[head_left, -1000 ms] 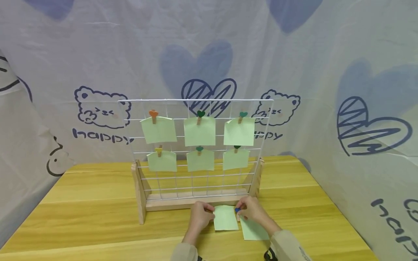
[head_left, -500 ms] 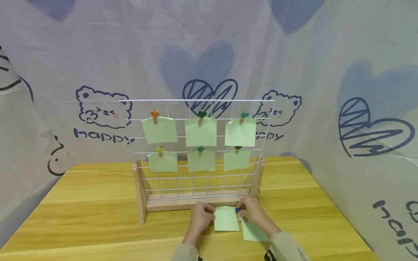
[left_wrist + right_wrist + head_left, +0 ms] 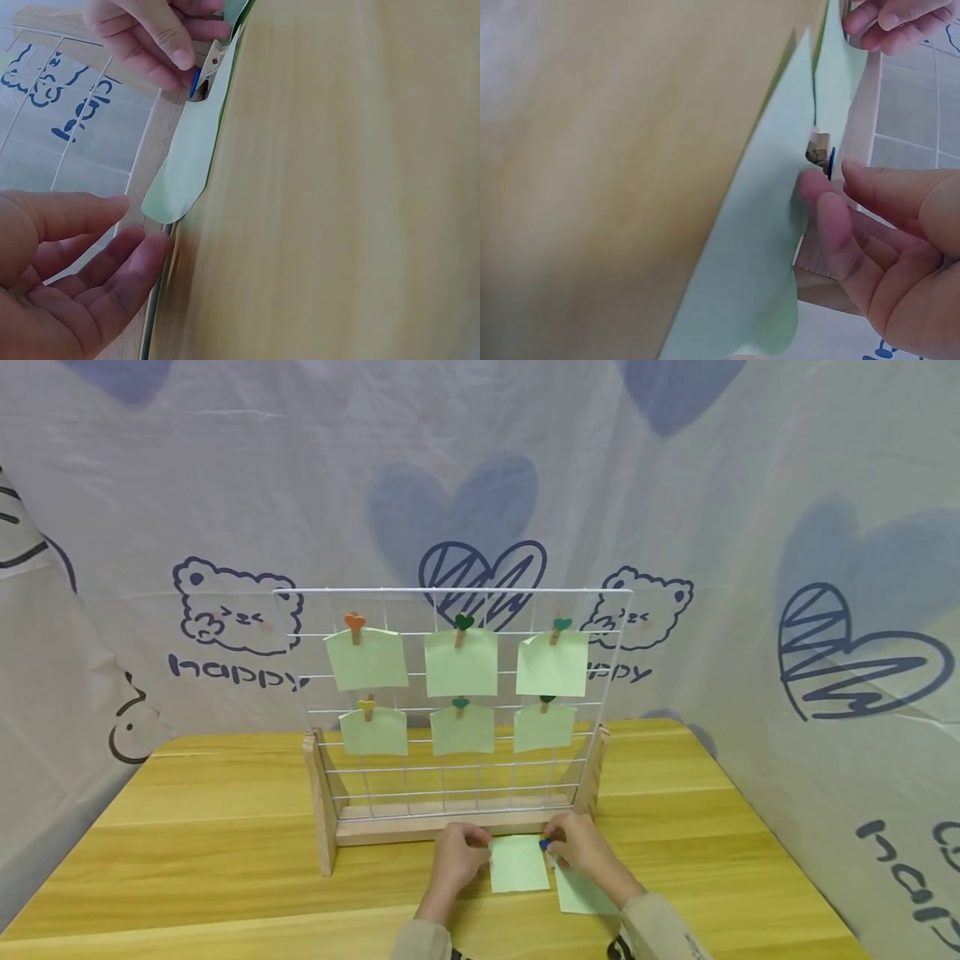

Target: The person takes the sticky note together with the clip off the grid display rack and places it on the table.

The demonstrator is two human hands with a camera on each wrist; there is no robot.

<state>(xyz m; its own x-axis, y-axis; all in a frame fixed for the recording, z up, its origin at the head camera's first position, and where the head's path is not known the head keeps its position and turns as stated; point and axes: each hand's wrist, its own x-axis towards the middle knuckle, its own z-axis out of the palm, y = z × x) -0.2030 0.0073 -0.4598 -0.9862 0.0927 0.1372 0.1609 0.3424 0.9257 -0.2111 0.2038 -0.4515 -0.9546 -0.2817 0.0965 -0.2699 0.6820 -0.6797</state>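
In the head view my left hand (image 3: pixel 456 857) is beside the left edge of a pale green paper note (image 3: pixel 519 863) on the table. The left wrist view shows its thumb and fingers apart, with the note (image 3: pixel 186 165) just beyond the tips. My right hand (image 3: pixel 581 850) is over a second green note (image 3: pixel 583 892), by a small wooden clothespin with a blue top (image 3: pixel 545 844). In the right wrist view its fingertips come close around the clothespin (image 3: pixel 821 148); whether they pinch it is unclear. One finger appears against the nearer note (image 3: pixel 757 202).
Behind the hands stands a white wire grid (image 3: pixel 457 781) on a wooden base (image 3: pixel 390 835). Several green notes (image 3: pixel 460 664) hang on it in two rows under heart-topped clothespins (image 3: pixel 355 627). A printed curtain (image 3: pixel 330 485) closes off the back and sides of the wooden table (image 3: pixel 225 827).
My left hand has shifted slightly left, away from the first note's edge. The right hand stays in place; the clothespin's blue top looks slightly turned. The hanging notes are unchanged.
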